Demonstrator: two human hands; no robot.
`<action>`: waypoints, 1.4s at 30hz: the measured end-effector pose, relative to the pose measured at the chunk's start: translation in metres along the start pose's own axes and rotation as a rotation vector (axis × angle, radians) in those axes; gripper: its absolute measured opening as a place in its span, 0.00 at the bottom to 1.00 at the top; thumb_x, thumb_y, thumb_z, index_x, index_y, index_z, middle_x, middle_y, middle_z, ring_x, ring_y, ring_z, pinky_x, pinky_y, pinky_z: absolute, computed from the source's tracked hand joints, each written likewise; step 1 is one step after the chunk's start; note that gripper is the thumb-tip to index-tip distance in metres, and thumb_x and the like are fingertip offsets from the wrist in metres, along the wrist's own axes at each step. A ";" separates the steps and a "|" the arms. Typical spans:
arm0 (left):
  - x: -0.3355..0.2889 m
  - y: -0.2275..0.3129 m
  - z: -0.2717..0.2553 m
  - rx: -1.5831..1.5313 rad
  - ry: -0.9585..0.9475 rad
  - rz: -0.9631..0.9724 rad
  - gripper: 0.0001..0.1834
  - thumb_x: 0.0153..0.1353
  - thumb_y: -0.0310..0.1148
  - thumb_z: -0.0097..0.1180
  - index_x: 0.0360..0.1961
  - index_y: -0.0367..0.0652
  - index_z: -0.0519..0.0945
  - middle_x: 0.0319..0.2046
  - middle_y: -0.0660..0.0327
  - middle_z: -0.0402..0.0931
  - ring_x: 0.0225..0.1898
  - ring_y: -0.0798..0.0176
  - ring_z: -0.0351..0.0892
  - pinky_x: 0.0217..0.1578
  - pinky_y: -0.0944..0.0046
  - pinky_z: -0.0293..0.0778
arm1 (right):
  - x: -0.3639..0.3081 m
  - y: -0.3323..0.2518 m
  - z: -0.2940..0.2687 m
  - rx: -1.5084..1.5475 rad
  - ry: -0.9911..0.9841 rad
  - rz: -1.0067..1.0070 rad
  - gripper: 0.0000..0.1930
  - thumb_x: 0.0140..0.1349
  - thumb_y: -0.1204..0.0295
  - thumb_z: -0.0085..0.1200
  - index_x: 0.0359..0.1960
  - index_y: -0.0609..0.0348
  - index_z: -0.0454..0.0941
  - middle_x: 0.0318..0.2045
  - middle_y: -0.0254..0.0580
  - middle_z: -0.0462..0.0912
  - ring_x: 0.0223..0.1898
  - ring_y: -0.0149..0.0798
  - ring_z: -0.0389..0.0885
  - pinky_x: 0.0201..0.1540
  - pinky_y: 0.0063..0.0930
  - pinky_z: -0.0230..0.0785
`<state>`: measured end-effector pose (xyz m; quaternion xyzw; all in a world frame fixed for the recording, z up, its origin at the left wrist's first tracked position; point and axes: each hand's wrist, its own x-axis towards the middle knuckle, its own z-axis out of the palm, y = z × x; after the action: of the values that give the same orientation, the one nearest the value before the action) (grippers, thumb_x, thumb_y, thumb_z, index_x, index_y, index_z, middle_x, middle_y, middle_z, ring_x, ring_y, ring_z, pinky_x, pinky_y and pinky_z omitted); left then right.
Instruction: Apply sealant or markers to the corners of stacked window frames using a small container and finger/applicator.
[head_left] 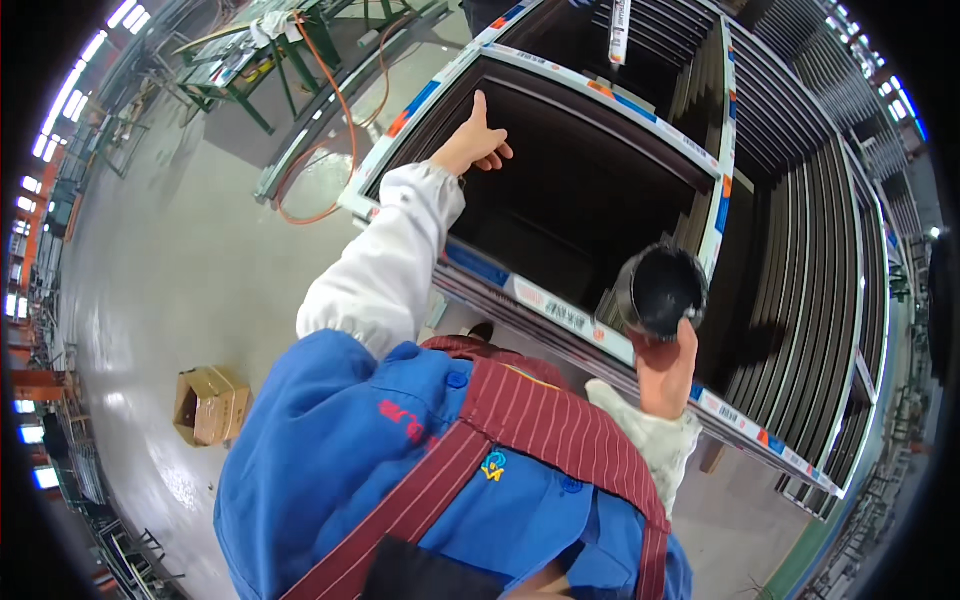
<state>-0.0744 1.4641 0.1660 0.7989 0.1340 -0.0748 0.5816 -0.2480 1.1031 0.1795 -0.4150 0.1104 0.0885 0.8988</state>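
Observation:
My right hand grips a round black cup from its near side, tilted so that its dark inside shows. The cup is over the near right part of a large dark window frame, which lies on a stack of similar frames. White protective tape with blue and orange patches runs along the frame's edges. At its far left corner, my left hand has the index finger stretched toward the inner edge and the other fingers loosely bent. I see nothing in that hand. What is inside the cup cannot be made out.
More stacked frames stand to the right. A white tube shows at the top edge. An orange hose lies at the left, near a green workbench. An open cardboard box sits on the floor.

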 end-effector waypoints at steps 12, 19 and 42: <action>0.224 -0.047 0.003 -0.268 0.181 -0.100 0.55 0.56 0.21 0.46 0.65 0.58 0.15 0.30 0.53 0.80 0.16 0.65 0.74 0.16 0.69 0.71 | 0.063 0.013 0.040 0.032 0.260 -0.072 0.27 0.59 0.62 0.53 0.61 0.51 0.62 0.59 0.43 0.66 0.59 0.46 0.67 0.59 0.50 0.65; 0.240 -0.041 0.003 -0.202 0.282 -0.065 0.55 0.51 0.19 0.45 0.67 0.60 0.20 0.23 0.54 0.79 0.14 0.65 0.73 0.14 0.68 0.70 | 0.088 0.011 0.038 0.029 0.287 -0.100 0.28 0.61 0.61 0.50 0.62 0.53 0.60 0.60 0.45 0.65 0.61 0.48 0.65 0.61 0.50 0.63; 0.243 -0.058 0.014 0.617 0.445 -0.136 0.53 0.50 0.34 0.53 0.69 0.44 0.29 0.29 0.46 0.80 0.31 0.44 0.81 0.37 0.55 0.77 | 0.099 0.010 0.040 -0.010 0.251 -0.070 0.26 0.63 0.63 0.46 0.63 0.52 0.59 0.61 0.46 0.64 0.62 0.50 0.64 0.62 0.54 0.60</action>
<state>0.1404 1.4987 0.0416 0.9224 0.2806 0.0252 0.2642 -0.1503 1.1470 0.1708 -0.4307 0.2071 0.0048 0.8784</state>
